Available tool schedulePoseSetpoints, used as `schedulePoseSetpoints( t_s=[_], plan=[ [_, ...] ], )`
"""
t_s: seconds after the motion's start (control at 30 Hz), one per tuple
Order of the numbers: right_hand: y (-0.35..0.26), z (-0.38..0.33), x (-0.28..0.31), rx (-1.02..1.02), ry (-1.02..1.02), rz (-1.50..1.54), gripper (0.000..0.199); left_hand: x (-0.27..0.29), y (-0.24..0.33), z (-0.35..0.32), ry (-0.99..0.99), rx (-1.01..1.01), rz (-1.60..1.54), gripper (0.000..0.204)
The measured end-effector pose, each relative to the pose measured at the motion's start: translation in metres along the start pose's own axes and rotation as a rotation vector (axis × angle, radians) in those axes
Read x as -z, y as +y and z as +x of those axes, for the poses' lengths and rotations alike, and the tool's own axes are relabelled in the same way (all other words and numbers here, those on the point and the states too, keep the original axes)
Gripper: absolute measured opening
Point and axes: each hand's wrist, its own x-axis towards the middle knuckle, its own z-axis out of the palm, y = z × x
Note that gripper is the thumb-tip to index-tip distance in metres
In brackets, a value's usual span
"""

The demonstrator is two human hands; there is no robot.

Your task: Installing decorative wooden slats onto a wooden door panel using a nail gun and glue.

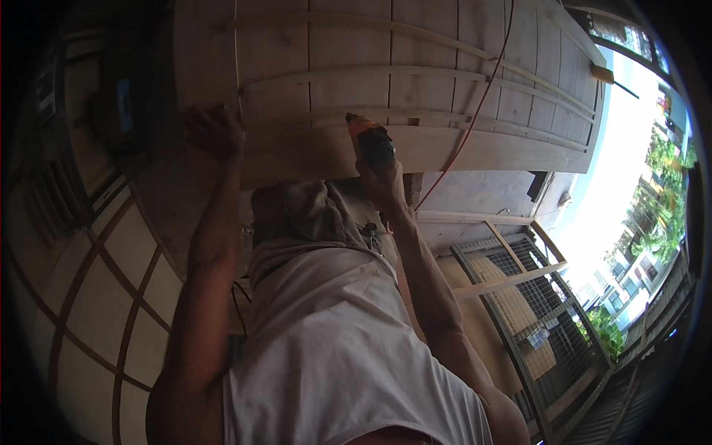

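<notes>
Before me lies a large wooden panel [423,41] made of several wide boards, with thin wooden strips [371,72] running across it. My right hand [382,182] is wrapped round the grip of an orange-and-black power tool [373,142]. Its nose points away from me, over the near strip; whether it touches the wood I cannot tell. My left hand [213,132] rests palm down at the panel's left part, fingers spread, holding nothing; shadow dims it.
A red hose or cord [486,96] crosses the panel and drops past its near edge by my right forearm. At the far right end sits a yellow-handled tool [602,74] with a thin shaft. A wire-mesh frame [530,297] stands at right, a dark-barred lattice [111,311] at left.
</notes>
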Motion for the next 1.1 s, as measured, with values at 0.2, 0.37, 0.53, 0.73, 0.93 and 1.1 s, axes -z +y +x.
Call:
schedulePoseSetpoints(
  t_s=[0.2, 0.37, 0.53, 0.73, 0.93, 1.1],
  plan=[
    [-0.005, 0.0, -0.005, 0.016, 0.011, -0.033, 0.028, -0.005, -0.006, 0.004, 0.15, -0.204, 0.058, 0.079],
    [0.0, 0.008, -0.007, 0.004, -0.016, -0.018, 0.028, -0.011, -0.017, -0.001, 0.055, -0.077, 0.066, 0.077],
    [0.01, 0.012, -0.013, 0.028, 0.026, 0.019, 0.032, 0.005, 0.003, 0.002, 0.039, -0.116, 0.061, 0.08],
    [0.023, 0.019, -0.02, 0.068, -0.043, 0.001, 0.032, -0.011, -0.025, -0.007, -0.125, 0.041, 0.151, 0.092],
    [0.084, 0.039, -0.022, 0.208, 0.059, -0.152, 0.017, 0.004, 0.015, 0.007, -0.146, 0.188, -0.1, 0.09],
    [0.042, 0.035, -0.009, 0.004, -0.027, 0.014, 0.012, 0.006, -0.002, -0.002, -0.091, 0.181, -0.069, 0.09]
  ],
)
